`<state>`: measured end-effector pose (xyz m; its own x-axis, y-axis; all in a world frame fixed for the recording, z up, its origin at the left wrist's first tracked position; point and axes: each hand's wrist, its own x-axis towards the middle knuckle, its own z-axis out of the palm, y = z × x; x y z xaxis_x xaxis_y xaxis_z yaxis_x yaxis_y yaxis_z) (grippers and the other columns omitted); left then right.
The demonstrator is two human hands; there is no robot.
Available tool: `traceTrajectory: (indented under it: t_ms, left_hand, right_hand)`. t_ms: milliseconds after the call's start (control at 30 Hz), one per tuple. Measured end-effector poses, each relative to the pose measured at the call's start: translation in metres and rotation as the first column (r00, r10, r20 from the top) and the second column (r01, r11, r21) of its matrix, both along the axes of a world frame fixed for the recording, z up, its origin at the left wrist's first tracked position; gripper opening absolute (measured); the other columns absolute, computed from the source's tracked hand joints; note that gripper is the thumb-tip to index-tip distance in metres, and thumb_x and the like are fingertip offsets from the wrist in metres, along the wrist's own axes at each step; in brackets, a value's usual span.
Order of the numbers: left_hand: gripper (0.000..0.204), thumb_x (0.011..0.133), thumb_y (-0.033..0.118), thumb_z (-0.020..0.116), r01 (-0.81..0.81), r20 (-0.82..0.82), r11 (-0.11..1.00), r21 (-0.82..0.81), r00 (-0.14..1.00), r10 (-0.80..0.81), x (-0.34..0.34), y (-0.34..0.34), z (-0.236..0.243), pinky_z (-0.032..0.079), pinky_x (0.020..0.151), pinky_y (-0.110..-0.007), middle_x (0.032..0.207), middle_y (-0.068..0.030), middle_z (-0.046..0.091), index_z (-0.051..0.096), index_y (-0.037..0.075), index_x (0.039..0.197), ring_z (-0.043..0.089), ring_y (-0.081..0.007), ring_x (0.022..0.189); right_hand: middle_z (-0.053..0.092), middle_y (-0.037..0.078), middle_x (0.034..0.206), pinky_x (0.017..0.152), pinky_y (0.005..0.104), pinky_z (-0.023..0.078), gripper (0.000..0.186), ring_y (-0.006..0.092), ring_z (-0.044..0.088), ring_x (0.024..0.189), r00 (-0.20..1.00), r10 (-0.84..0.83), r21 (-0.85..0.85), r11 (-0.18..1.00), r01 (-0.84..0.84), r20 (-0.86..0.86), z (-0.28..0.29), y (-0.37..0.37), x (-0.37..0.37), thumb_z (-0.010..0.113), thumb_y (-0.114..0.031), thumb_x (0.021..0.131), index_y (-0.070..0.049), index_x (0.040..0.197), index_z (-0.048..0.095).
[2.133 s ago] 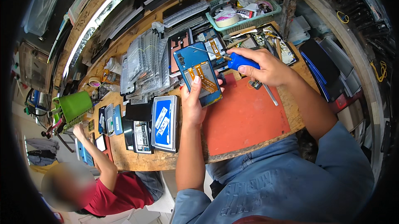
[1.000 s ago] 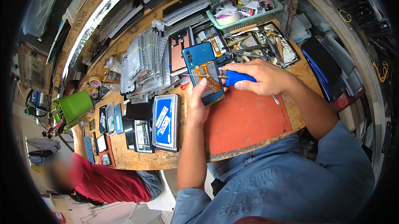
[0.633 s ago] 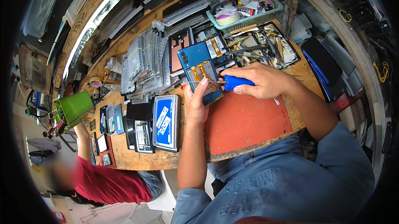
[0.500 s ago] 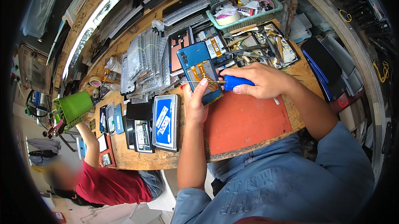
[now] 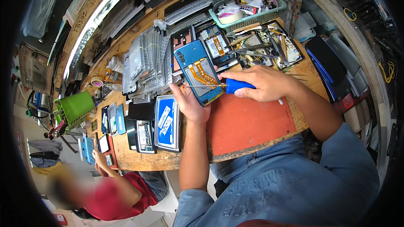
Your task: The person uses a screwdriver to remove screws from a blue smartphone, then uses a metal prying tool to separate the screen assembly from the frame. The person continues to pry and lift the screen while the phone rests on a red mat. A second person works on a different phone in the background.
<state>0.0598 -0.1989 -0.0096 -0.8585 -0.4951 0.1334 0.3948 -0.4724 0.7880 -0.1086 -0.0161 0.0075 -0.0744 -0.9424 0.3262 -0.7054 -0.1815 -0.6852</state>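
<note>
My left hand [image 5: 192, 107] holds a blue smartphone [image 5: 191, 54] from beneath, its thumb lifted off along the left edge and its fingertips showing past the right edge. The phone's opened back shows orange flex cables [image 5: 199, 72] over a silver battery. My right hand [image 5: 267, 83] grips a blue-handled screwdriver [image 5: 237, 86], whose thin metal shaft lies across the lower part of the phone; whether its tip touches is unclear. An orange mat [image 5: 248, 126] lies beneath both hands on the wooden bench [image 5: 134, 164].
Bubble-wrapped parts [image 5: 143, 65], a blue-lined metal case [image 5: 166, 124], several dismantled phones [image 5: 145, 136], a tray of tools [image 5: 275, 46] and a pale-green basket [image 5: 235, 25] surround me. A green container [image 5: 75, 107] is left. A co-worker in red [image 5: 118, 197] works at the lower left.
The phone has shifted slightly left and up. My left thumb has moved off its face to the left. The screwdriver stays across it. The co-worker's arm has swung lower.
</note>
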Motion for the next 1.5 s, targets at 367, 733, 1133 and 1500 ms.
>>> traceTrajectory:
  t_ms: [367, 733, 1133, 1500]
  left_hand:
    - [0.107, 0.103, 0.085, 0.018, -0.013, 0.002, 0.999, -0.031, 1.000, 0.014, 0.000, 0.000, 0.000, 0.058, 0.104, -0.050, 0.138, -0.0264, 0.066, 0.049, -0.005, 0.152, 0.071, -0.0353, 0.118]
    - [0.099, 0.105, 0.080, 0.024, 0.055, 0.075, 0.995, -0.079, 0.996, -0.049, 0.004, -0.001, 0.003, 0.063, 0.093, -0.051, 0.132, -0.0248, 0.069, 0.052, -0.004, 0.149, 0.073, -0.0347, 0.112]
    - [0.038, 0.105, 0.026, 0.064, -0.089, 0.179, 0.981, -0.172, 0.976, 0.120, 0.000, 0.005, 0.013, 0.070, 0.078, -0.050, 0.109, -0.0228, 0.075, 0.059, -0.002, 0.130, 0.079, -0.0330, 0.094]
    - [0.036, 0.103, 0.020, 0.068, -0.111, 0.165, 0.977, -0.184, 0.976, 0.142, 0.002, 0.009, 0.019, 0.070, 0.079, -0.048, 0.106, -0.0245, 0.076, 0.059, -0.005, 0.127, 0.079, -0.0330, 0.092]
  right_hand:
    - [0.073, 0.024, 0.127, 0.091, 0.0504, 0.057, 0.062, 0.0452, 0.073, 0.104, 1.000, 0.011, 0.023, 1.000, -0.011, 0.014, 0.005, 0.000, -0.003, 0.071, -0.027, 0.100, -0.010, 0.157, 0.053]
    - [0.074, 0.027, 0.123, 0.097, 0.0458, 0.057, 0.058, 0.0414, 0.074, 0.112, 0.968, -0.180, -0.093, 0.976, 0.199, 0.176, 0.006, 0.003, -0.008, 0.071, -0.030, 0.103, -0.001, 0.151, 0.056]
    - [0.074, 0.028, 0.117, 0.090, 0.0478, 0.058, 0.057, 0.0446, 0.074, 0.103, 0.987, -0.139, -0.092, 0.985, 0.147, 0.084, 0.000, 0.001, -0.014, 0.070, -0.032, 0.103, 0.001, 0.147, 0.058]
    - [0.073, 0.028, 0.124, 0.096, 0.0477, 0.056, 0.060, 0.0456, 0.071, 0.111, 0.978, -0.120, 0.032, 0.993, 0.116, 0.173, 0.013, 0.006, -0.013, 0.070, -0.032, 0.102, 0.001, 0.149, 0.057]
